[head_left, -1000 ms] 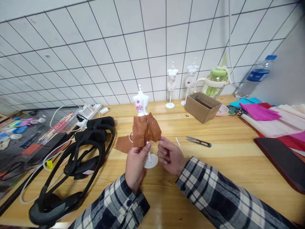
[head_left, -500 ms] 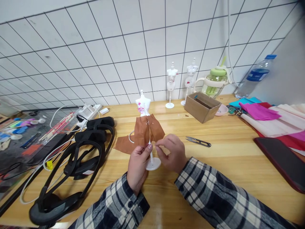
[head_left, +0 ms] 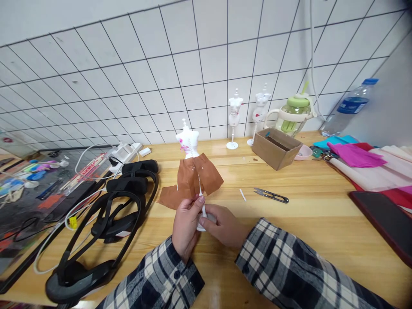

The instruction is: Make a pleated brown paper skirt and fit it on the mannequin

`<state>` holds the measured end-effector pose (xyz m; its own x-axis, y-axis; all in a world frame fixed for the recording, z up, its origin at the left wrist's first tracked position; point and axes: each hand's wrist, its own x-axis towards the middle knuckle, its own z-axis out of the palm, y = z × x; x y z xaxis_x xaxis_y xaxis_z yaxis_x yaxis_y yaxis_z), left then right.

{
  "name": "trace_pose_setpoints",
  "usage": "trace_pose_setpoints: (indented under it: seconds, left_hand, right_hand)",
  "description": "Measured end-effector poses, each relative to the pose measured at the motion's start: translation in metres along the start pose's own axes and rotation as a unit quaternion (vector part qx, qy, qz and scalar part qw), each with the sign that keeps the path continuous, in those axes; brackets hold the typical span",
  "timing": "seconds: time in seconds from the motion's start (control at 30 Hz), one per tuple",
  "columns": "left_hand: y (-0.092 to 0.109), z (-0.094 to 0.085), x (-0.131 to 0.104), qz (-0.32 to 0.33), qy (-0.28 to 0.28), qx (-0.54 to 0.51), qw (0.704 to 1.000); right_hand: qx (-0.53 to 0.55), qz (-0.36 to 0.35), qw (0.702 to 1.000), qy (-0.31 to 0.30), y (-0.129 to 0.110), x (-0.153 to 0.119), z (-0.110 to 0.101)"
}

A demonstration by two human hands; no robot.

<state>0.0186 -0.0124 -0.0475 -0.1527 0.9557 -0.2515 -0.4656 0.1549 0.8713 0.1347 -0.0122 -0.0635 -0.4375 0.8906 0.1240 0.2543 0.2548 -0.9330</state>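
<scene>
Your left hand (head_left: 186, 223) pinches the thin white pole of the small white mannequin stand (head_left: 189, 143), fingers curled shut, just under its brown paper skirt (head_left: 199, 178). Your right hand (head_left: 223, 225) cups the round base, half closed. The stand sits mid-desk (head_left: 305, 223), nearer its front edge.

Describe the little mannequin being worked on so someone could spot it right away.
On the wooden table, near the front middle, stands a small white mannequin on a thin stand. The left hand and right hand hold its base. Unlike the two bare mannequins by the tiled wall, it wears a brown paper skirt.
</scene>
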Motion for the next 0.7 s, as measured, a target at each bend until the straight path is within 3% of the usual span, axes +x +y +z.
trace_pose_setpoints:
  seconds: [0.1,0.17,0.2,0.23,0.3,0.37,0.4,0.47,0.5,0.63,0.7]
  left_hand:
    - [-0.002,-0.001,0.001,-0.013,-0.091,0.022,0.995]
    - [-0.001,-0.004,0.006,-0.008,-0.144,0.078,0.986]
    - [0.001,-0.007,0.01,0.006,-0.144,0.11,0.983]
    - [0.005,-0.011,0.015,0.032,-0.117,0.142,0.982]
    - [0.017,-0.021,0.024,0.139,-0.009,0.184,0.973]
    - [0.033,-0.031,0.03,0.31,0.076,0.233,0.919]
    - [0.041,-0.034,0.031,0.391,0.085,0.268,0.877]
    - [0.053,-0.038,0.03,0.482,0.018,0.371,0.793]
    - [0.056,-0.037,0.028,0.485,-0.038,0.431,0.76]
    - [0.051,-0.03,0.022,0.387,-0.296,0.556,0.673]
    - [0.042,-0.027,0.019,0.329,-0.378,0.574,0.648]
  right_hand:
    - [0.008,0.033,0.999,0.013,-0.004,0.0,-0.005]
    - [-0.004,0.052,0.998,0.04,-0.003,0.002,-0.024]
    - [-0.047,0.078,0.993,0.071,-0.003,0.002,-0.038]
    - [-0.121,0.101,0.982,0.105,-0.003,0.001,-0.054]
    - [-0.291,0.132,0.939,0.129,-0.005,-0.005,-0.086]
    - [-0.365,0.126,0.92,0.076,-0.009,-0.016,-0.112]
    - [-0.365,0.103,0.925,0.038,-0.012,-0.021,-0.12]
    - [-0.362,0.067,0.93,-0.009,-0.015,-0.031,-0.129]
    - [-0.359,0.055,0.931,-0.027,-0.015,-0.034,-0.13]
    - [-0.344,0.065,0.933,-0.084,-0.006,-0.036,-0.129]
    - [-0.344,0.065,0.931,-0.103,0.002,-0.035,-0.131]
